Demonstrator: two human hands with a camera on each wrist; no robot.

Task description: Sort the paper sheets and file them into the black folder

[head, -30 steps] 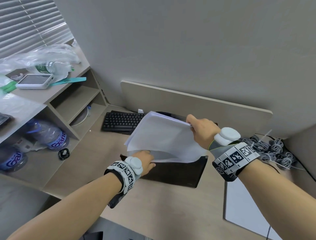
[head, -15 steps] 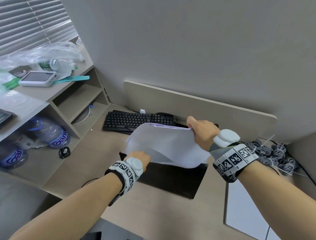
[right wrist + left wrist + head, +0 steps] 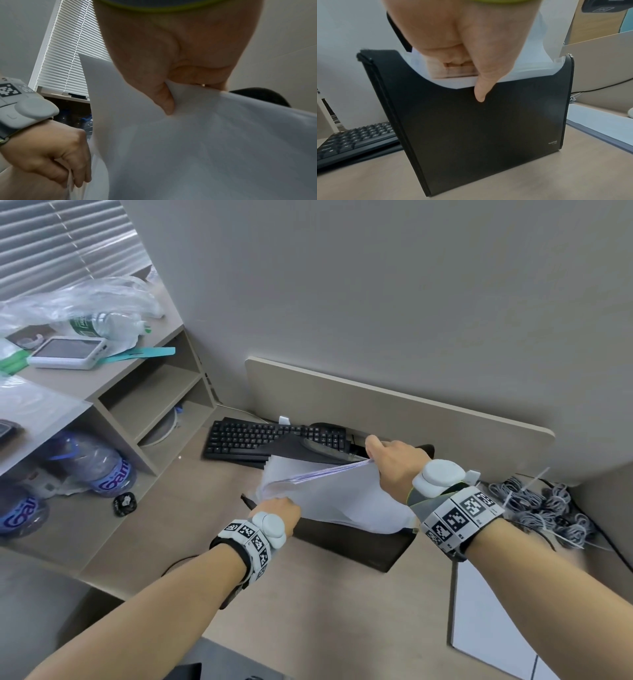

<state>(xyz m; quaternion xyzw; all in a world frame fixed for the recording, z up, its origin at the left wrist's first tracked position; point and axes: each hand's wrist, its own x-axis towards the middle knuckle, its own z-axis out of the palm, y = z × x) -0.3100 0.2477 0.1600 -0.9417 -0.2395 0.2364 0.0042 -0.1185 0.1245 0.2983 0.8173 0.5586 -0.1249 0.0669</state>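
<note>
Black folder (image 3: 356, 542) stands upright on desk (image 3: 308, 611), open mouth up, long axis left-right, just before keyboard (image 3: 246, 440). Paper sheets (image 3: 329, 498) partly inside, bowed toward right. Left hand (image 3: 281, 513) pinches folder's front rim; right hand (image 3: 394, 463) grips sheets' top edge.

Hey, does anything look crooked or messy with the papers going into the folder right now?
Yes. The paper sheets sit askew and bowed in the black folder, their top edges fanned out unevenly. The right hand pinches the upper corner; the left hand grips the folder's front rim.
</note>
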